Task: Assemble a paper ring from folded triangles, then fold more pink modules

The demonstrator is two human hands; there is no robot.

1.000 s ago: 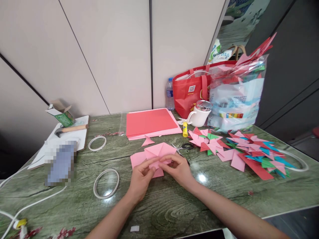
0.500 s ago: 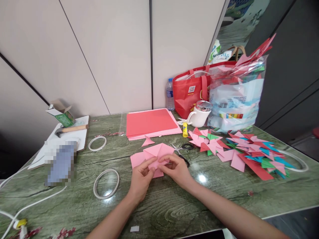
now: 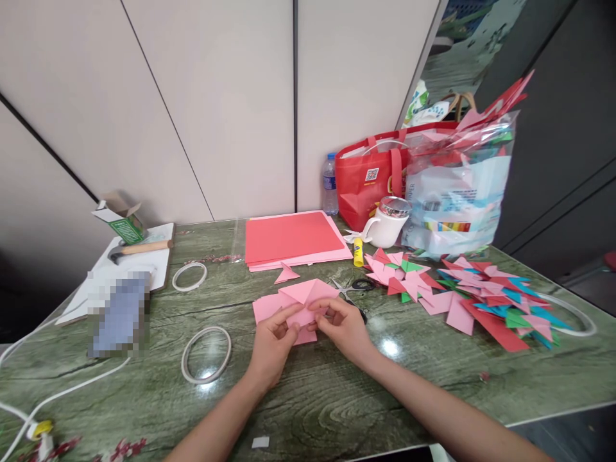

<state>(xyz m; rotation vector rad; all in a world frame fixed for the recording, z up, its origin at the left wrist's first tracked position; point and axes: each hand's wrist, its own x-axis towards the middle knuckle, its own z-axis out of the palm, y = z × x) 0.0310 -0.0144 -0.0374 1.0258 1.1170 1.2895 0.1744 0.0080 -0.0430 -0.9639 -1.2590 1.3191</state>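
Observation:
A piece of folded pink paper point(image 3: 308, 290) is held between both hands, low over the table, with a creased triangular flap along its top. My left hand point(image 3: 275, 340) pinches its left side between thumb and fingers. On the right side, my right hand point(image 3: 344, 324) grips it with bent fingers. Below and to the left lie more pink sheets point(image 3: 264, 308), partly covered by the held paper and my left hand. Scissors point(image 3: 353, 289) with black handles lie just beyond my right hand, partly hidden. A small folded pink piece point(image 3: 287, 273) rests behind the held paper.
Red and pink sheets point(image 3: 296, 237) are stacked at the back. A glue stick point(image 3: 358, 252), white mug point(image 3: 386, 224), bottle point(image 3: 330, 183) and red bag point(image 3: 368, 170) stand right of them. Colourful folded papers point(image 3: 500, 289) spread rightward. Tape rolls point(image 3: 206, 355) and a hammer point(image 3: 144, 248) lie left.
The view has shifted very slightly. Both hands keep their hold on the folded pink paper, with hardly any visible movement.

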